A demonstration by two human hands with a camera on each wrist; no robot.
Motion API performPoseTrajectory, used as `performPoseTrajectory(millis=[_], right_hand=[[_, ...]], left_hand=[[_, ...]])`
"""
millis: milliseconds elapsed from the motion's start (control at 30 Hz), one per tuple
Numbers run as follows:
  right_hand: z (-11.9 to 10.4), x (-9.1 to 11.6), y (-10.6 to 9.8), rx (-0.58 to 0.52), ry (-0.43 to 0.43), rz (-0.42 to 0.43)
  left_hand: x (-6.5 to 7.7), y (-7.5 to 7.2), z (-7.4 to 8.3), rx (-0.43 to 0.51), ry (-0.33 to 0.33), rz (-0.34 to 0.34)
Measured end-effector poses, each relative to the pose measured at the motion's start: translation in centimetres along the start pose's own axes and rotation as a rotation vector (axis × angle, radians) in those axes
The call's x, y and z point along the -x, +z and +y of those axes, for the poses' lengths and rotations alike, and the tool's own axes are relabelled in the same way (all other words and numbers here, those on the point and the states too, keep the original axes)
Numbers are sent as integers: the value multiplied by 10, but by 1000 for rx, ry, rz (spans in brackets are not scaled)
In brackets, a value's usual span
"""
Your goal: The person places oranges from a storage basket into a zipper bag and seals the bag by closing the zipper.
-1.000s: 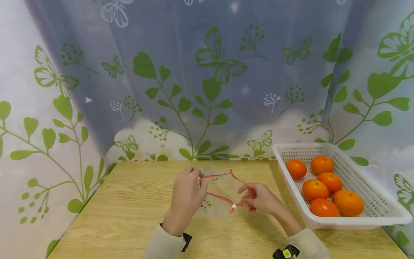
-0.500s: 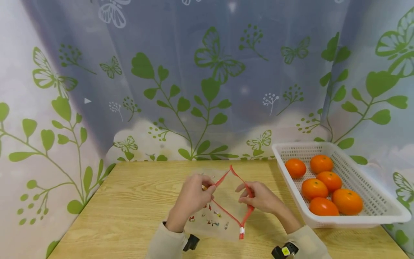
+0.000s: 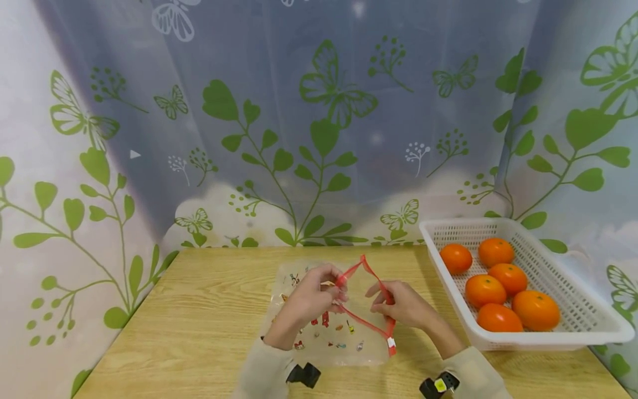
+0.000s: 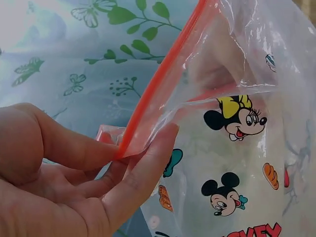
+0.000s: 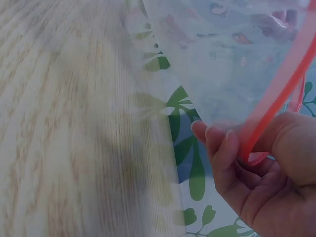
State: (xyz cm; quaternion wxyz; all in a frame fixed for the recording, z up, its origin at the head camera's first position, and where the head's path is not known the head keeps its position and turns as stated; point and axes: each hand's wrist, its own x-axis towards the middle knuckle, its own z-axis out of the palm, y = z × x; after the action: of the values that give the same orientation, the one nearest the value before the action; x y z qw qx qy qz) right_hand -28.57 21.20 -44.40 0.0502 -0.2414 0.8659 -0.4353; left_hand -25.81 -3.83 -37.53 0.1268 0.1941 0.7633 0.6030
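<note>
A clear plastic zipper bag printed with small cartoon figures lies over the table's middle, its red-edged mouth spread into a diamond. My left hand pinches the mouth's left edge between thumb and fingers. In the left wrist view, the thumb and fingers meet on the red zipper strip, beside printed mouse faces. Opposite it, my right hand grips the right edge of the mouth, the red strip running through its curled fingers in the right wrist view. A white slider sits at the near corner of the mouth.
A white perforated basket stands at the right of the wooden table, with several oranges in it. Behind the table hangs a curtain printed with leaves and butterflies.
My left hand has moved right and slightly nearer, toward the right hand. The bag has come down flatter, more of its printed side shows, and its mouth has narrowed sideways. The right hand barely moved.
</note>
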Motion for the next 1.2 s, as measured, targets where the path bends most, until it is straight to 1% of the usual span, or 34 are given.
performPoseTrajectory(millis=[133,267,400,500,700,800,867,1067,1133,1200], right_hand=[[2,1,-1,13,2,15],[3,3,-3,32,-7,33],[4,3,-5,31,-19,16],[6,3,-5,20,-23,0],[6,4,-8,2,-23,-15],[2,7,-13,30,-21,-20],[-3,10,-19,55,-20,-17],[-22,24,-45,40,24,10],[-27,29,-54,54,37,22],[-30,33,-61,77,33,32]], left_hand=[[-4,-4,-1,41,-18,-77],[-8,-7,-5,50,-31,-155],[-11,-6,-10,48,-51,-177],[-12,-4,-12,54,-70,-166],[-15,1,-16,59,-75,-141],[-16,2,-18,68,-70,-123],[-16,1,-20,70,-64,-108],[-15,-2,-25,73,-37,-65],[-15,-2,-25,92,-29,-58],[-14,-2,-26,114,-28,-49]])
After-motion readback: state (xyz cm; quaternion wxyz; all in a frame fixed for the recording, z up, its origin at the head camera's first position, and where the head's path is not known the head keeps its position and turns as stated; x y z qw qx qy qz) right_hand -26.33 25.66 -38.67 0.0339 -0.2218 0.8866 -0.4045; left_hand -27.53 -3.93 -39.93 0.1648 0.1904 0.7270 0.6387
